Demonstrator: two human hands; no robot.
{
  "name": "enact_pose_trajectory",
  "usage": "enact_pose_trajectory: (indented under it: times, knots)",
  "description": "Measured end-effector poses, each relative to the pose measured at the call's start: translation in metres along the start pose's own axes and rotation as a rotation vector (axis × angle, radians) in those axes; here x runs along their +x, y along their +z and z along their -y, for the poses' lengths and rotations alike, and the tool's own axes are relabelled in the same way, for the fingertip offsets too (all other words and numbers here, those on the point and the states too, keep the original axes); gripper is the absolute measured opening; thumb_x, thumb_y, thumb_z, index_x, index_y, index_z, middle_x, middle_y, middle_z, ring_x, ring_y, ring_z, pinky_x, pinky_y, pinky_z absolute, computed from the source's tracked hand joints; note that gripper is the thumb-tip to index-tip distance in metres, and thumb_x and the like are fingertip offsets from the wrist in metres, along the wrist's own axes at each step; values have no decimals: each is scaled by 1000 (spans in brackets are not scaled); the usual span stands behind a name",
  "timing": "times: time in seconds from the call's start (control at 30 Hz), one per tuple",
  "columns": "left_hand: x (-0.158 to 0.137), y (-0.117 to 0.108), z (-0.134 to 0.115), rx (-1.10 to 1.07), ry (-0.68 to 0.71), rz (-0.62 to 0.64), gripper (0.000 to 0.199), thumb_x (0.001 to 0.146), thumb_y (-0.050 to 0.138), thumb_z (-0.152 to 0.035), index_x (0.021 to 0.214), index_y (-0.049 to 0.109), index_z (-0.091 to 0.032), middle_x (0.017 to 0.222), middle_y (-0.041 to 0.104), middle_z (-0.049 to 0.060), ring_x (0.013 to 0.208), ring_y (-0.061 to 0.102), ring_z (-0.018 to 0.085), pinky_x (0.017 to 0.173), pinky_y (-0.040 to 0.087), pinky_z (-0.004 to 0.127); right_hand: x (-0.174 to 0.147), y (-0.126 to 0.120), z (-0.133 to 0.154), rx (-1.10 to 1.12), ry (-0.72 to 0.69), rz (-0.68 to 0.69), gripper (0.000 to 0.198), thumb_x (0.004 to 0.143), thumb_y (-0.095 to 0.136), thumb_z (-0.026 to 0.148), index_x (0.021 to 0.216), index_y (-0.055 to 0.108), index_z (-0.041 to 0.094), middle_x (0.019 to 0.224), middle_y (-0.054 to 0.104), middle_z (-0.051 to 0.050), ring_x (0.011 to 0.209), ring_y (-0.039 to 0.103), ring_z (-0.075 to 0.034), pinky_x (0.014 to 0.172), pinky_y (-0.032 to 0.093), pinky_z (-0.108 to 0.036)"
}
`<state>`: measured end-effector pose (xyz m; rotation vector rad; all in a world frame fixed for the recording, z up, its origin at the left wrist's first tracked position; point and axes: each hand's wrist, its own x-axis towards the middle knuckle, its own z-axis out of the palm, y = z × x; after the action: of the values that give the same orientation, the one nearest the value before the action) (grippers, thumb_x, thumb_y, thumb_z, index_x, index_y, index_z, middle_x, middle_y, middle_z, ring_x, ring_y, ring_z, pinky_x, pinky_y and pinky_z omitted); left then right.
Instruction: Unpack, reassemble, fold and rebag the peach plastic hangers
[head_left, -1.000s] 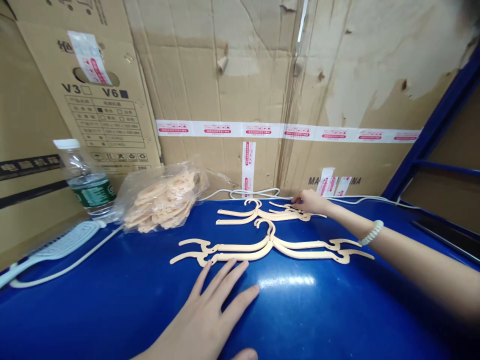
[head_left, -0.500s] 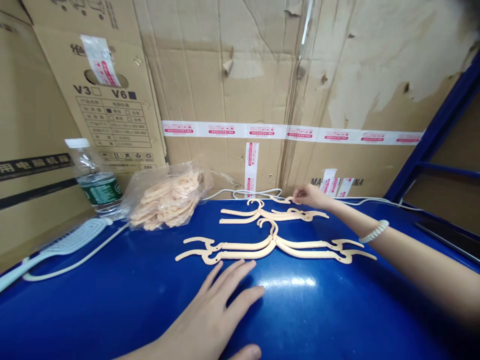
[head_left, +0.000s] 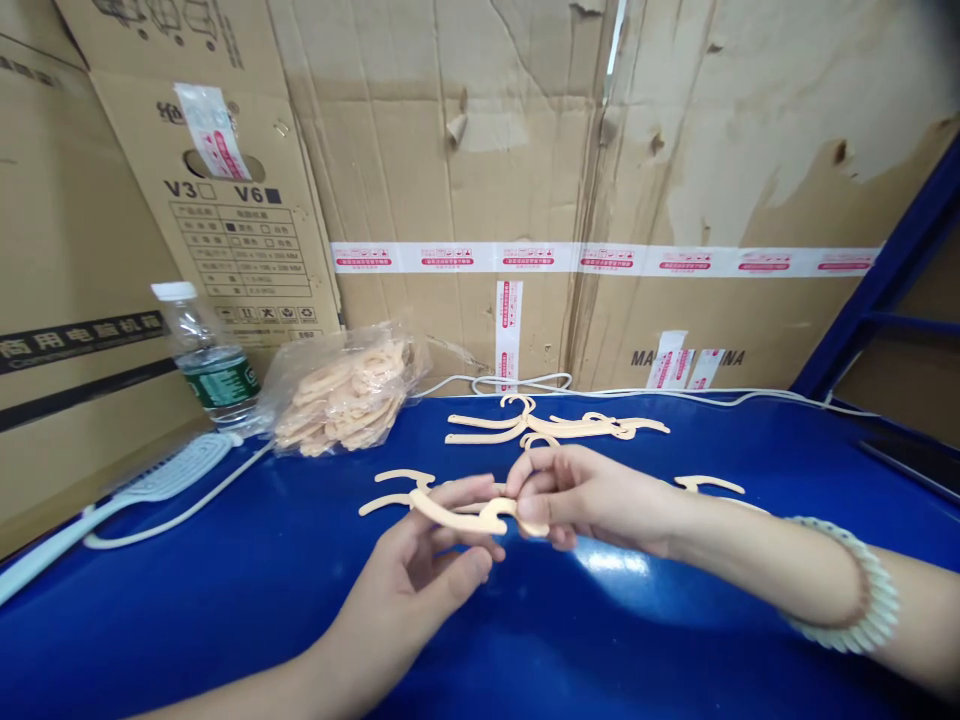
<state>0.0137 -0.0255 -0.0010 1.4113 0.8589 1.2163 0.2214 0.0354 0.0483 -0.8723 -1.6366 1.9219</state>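
Observation:
My right hand (head_left: 592, 495) pinches a small curved peach plastic hanger arm piece (head_left: 457, 517) by its hooked end. The piece lies across in front of my left hand (head_left: 435, 565), whose fingers are half curled with the thumb apart; whether they touch it I cannot tell. Behind both hands lies a pair of assembled peach hangers, partly hidden, with their left tips (head_left: 405, 475) and right tips (head_left: 712, 484) showing. Farther back are more hanger parts (head_left: 487, 430), some hooked together and others loose at their right side.
A clear bag of peach hanger parts (head_left: 345, 395) sits at the back left, beside a water bottle (head_left: 217, 375) and a pale blue hairbrush (head_left: 165, 475). A white cable (head_left: 720, 398) runs along the cardboard wall (head_left: 450, 190). A dark flat device (head_left: 911, 468) lies at right.
My right hand has come back from the far edge of the blue table with the small hanger piece. My left hand has risen and turned to meet it, fingers curling.

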Motion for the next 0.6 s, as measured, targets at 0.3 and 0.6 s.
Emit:
enact_pose_trajectory:
  times: [0.3, 0.6]
  knots:
    - [6, 3, -10, -59, -134, -107, 41, 81, 70, -55, 79, 69, -14, 78, 73, 7, 62, 66, 15, 60, 53, 23, 6, -30, 4, -1117, -322, -340, 10, 89, 54, 18, 92, 63, 18, 84, 72, -7, 73, 67, -17, 66, 47, -27]
    - [7, -1, -4, -75, -206, -145, 51, 80, 61, -68, 75, 49, -18, 48, 63, -1, 29, 46, 8, 33, 32, 15, 22, -111, -8, -1590, -167, -459, 12, 81, 61, 13, 91, 67, 17, 92, 71, -10, 80, 66, -23, 63, 42, -27]
